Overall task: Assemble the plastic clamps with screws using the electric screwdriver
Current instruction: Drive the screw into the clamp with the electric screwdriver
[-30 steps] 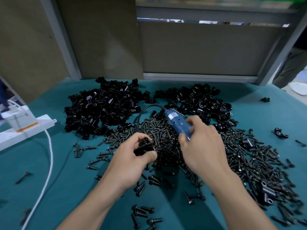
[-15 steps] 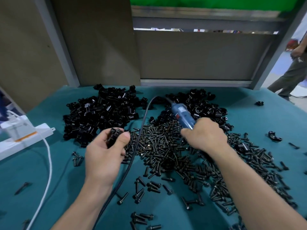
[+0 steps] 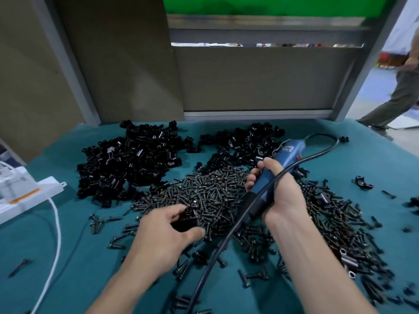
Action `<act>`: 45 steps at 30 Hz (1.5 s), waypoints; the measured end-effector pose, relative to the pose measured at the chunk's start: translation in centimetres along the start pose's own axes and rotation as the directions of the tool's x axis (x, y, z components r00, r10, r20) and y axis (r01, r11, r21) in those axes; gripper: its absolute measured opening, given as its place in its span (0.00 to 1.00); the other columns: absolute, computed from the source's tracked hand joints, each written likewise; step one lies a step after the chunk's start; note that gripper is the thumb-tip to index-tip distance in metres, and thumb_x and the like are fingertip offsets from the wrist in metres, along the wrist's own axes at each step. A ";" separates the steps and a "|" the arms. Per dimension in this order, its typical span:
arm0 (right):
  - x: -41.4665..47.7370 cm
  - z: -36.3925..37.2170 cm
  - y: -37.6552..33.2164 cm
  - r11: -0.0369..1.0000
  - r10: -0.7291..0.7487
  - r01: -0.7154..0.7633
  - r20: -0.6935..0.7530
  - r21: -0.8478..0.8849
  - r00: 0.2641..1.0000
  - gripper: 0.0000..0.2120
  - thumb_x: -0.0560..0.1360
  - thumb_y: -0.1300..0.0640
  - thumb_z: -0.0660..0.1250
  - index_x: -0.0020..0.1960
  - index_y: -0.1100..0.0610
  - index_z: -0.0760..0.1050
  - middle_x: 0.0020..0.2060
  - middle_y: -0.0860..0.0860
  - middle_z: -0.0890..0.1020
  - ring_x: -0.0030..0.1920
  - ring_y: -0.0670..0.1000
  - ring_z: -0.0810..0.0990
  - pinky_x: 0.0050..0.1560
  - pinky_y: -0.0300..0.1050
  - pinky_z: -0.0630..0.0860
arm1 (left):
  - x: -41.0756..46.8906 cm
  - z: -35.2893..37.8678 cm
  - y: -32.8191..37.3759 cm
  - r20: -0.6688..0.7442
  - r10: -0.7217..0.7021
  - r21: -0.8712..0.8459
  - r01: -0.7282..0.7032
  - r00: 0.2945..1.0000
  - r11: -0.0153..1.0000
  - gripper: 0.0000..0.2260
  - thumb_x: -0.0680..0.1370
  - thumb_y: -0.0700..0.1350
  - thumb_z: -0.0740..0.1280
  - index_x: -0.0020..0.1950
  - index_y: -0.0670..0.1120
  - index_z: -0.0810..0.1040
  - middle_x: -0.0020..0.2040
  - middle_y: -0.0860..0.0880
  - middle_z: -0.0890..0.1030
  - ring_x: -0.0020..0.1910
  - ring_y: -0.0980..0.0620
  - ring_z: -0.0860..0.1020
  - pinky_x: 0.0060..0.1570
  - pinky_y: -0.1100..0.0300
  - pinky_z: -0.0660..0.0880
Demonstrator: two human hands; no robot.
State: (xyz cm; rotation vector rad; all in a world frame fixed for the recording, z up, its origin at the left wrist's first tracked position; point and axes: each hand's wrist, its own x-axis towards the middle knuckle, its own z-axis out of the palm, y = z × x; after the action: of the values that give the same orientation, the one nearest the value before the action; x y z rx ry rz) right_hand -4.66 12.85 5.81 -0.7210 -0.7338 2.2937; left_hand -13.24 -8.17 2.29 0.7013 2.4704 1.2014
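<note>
- Head view, left side: the left hand [image 3: 167, 232] pinches one black clamp [image 3: 184, 219] between the thumb and curled fingers, low over the near edge of the screws [image 3: 204, 193] heaped mid-table. The clamp is dark and blurred, so I cannot tell whether a screw already sits in it.
- Head view, right side: the right hand [image 3: 280, 191] has its fingers wrapped round the blue electric screwdriver [image 3: 271, 177] and holds it clear of the table [image 3: 374, 168].
- The relation that matters: the tool's long axis runs from far right to near left, with its black nose [image 3: 250, 207] angled down toward the left hand. The clamp lies to the left of that nose and a little nearer the person, close but not touching. The bit itself cannot be made out.
- The cable [image 3: 226, 236] leaves the tool's rear, loops round and runs back between the two forearms, passing just beside the nose. It could foul the approach, I judge.
- Stock: the left clamp heap [image 3: 127, 164] and the right clamp heap [image 3: 244, 141] lie at the far side, beyond the screws.
- Likely step in hand: bringing clamp and nose together. Either hand need only travel along that slanted axis.
</note>
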 end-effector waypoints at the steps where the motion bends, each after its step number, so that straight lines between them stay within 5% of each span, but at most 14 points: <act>1: 0.0 -0.1 0.4 0.998 -0.004 0.005 -0.016 0.056 1.000 0.08 0.76 0.59 0.74 0.50 0.60 0.76 0.34 0.55 0.82 0.32 0.53 0.82 0.35 0.45 0.82 | 0.0 0.1 0.0 0.031 0.010 0.010 -0.010 0.999 1.000 0.10 0.70 0.55 0.82 0.47 0.60 0.84 0.40 0.60 0.86 0.33 0.60 0.81 0.29 0.67 0.75; 4: 0.3 -0.7 1.1 0.988 -0.018 0.031 -0.088 0.150 0.996 0.09 0.76 0.60 0.74 0.51 0.60 0.75 0.36 0.57 0.83 0.34 0.55 0.83 0.39 0.47 0.83 | 0.1 0.0 -0.2 0.091 0.024 0.024 -0.026 0.996 0.999 0.12 0.71 0.55 0.81 0.53 0.58 0.85 0.44 0.56 0.87 0.38 0.58 0.83 0.40 0.64 0.80; 7: 0.8 -1.3 1.3 0.972 -0.040 0.068 -0.127 0.224 0.991 0.11 0.74 0.64 0.73 0.52 0.59 0.73 0.33 0.54 0.79 0.30 0.51 0.78 0.34 0.44 0.79 | 0.0 0.0 -0.3 0.115 0.067 0.011 -0.069 0.991 0.998 0.09 0.72 0.52 0.81 0.46 0.61 0.84 0.40 0.62 0.86 0.35 0.63 0.82 0.33 0.71 0.73; 13: 1.3 -1.4 1.6 0.939 -0.023 0.065 -0.126 0.338 0.992 0.08 0.79 0.65 0.67 0.44 0.58 0.71 0.31 0.50 0.75 0.27 0.46 0.73 0.29 0.38 0.74 | -0.1 0.5 -0.2 0.023 0.067 0.018 -0.068 0.997 0.998 0.05 0.70 0.48 0.77 0.43 0.55 0.84 0.36 0.56 0.85 0.26 0.59 0.75 0.26 0.63 0.71; 26: 0.4 -0.6 2.8 0.914 -0.043 0.084 -0.112 0.397 0.993 0.07 0.78 0.67 0.65 0.44 0.58 0.70 0.31 0.51 0.75 0.29 0.47 0.73 0.34 0.40 0.73 | -0.5 0.8 0.5 0.001 -0.030 -0.066 0.030 1.000 0.997 0.10 0.69 0.48 0.76 0.39 0.44 0.79 0.25 0.54 0.75 0.20 0.54 0.66 0.21 0.63 0.62; 45: -0.4 -0.2 3.3 0.896 -0.111 0.130 -0.070 0.424 0.991 0.11 0.78 0.67 0.65 0.56 0.56 0.69 0.33 0.52 0.77 0.31 0.48 0.76 0.38 0.42 0.77 | -0.9 0.8 1.3 0.002 -0.113 -0.073 0.112 0.994 0.991 0.11 0.70 0.48 0.75 0.31 0.55 0.75 0.22 0.56 0.71 0.20 0.54 0.65 0.21 0.63 0.61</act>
State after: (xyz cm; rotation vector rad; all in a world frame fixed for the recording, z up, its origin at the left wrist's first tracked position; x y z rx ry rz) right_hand -5.55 10.50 3.62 -0.5011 -0.2258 2.2070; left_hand -11.75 -7.43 2.86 0.5338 2.4191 1.2432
